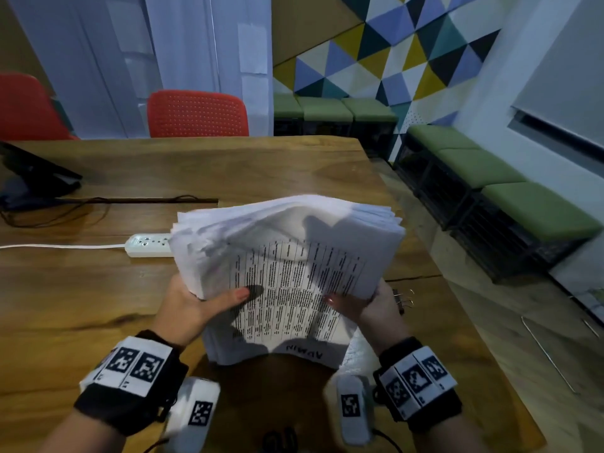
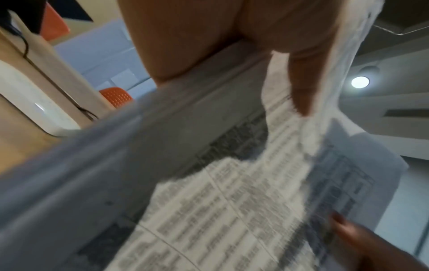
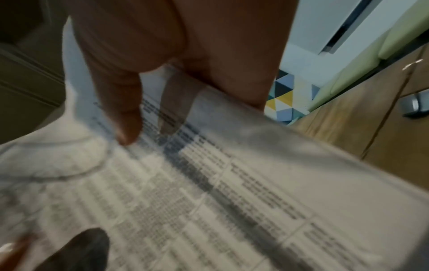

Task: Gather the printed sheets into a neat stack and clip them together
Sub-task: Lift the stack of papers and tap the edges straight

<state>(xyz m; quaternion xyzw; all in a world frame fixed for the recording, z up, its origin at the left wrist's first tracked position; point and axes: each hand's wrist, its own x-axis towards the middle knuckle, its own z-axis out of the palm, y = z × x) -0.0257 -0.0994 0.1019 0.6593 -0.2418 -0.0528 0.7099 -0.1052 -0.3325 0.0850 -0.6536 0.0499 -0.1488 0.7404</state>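
Wooden surface [image 1: 228, 165], visible grain, seam across it. Two red perforated chairs [image 1: 196, 114] at its far edge. Behind them, pale panelled wall [image 1: 183, 53]. Right of that, wall with geometric triangles [image 1: 392, 50] in blue, yellow, teal, white. Low benches with green cushions [image 1: 490, 171] along the right wall and corner, dark bases. Round ceiling light [image 2: 360, 82] lit, seen from the left wrist view. Floor not clearly visible.
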